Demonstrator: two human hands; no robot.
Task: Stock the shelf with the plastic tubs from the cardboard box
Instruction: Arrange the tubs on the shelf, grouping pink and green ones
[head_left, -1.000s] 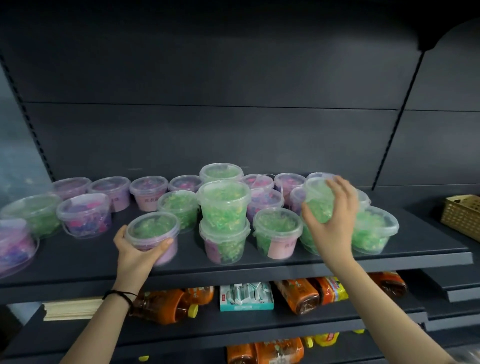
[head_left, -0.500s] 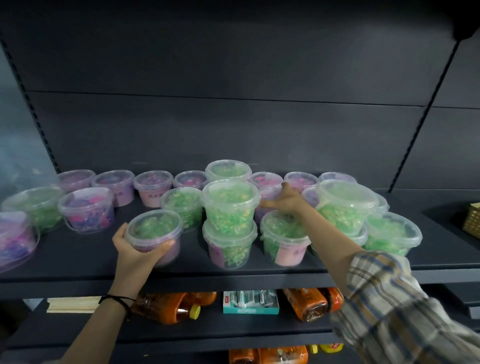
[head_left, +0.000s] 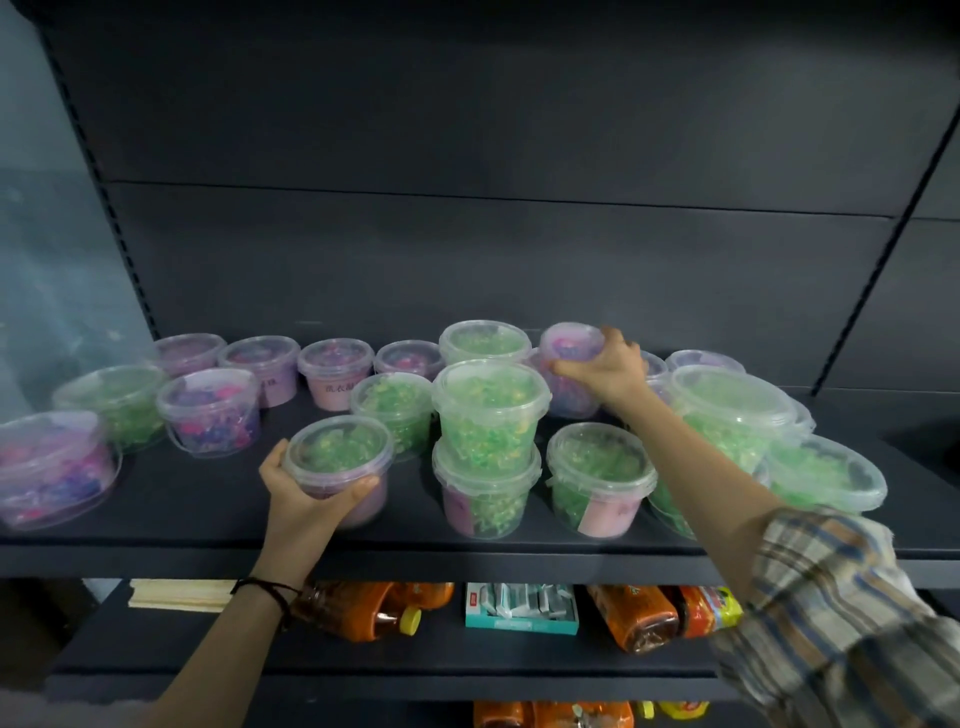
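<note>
Several clear lidded plastic tubs with green or purple contents stand on the dark shelf (head_left: 208, 525). My left hand (head_left: 306, 496) grips a green-filled tub (head_left: 337, 457) resting near the shelf's front edge. My right hand (head_left: 610, 374) is farther back and holds a purple tub (head_left: 571, 345), tilted and lifted above another purple tub. A two-high stack of green tubs (head_left: 488, 441) stands between my hands, and a single green tub (head_left: 597, 475) sits under my right forearm. No cardboard box is in view.
Larger green tubs (head_left: 727, 415) crowd the right end of the shelf. A big purple tub (head_left: 52, 467) sits at the left edge. The shelf below holds orange bottles (head_left: 374, 608), a teal carton (head_left: 519, 608) and wooden sticks (head_left: 176, 592).
My right hand left the green tub on the right, reached to the back row and picked up a purple tub. My left hand stayed on its green tub.
</note>
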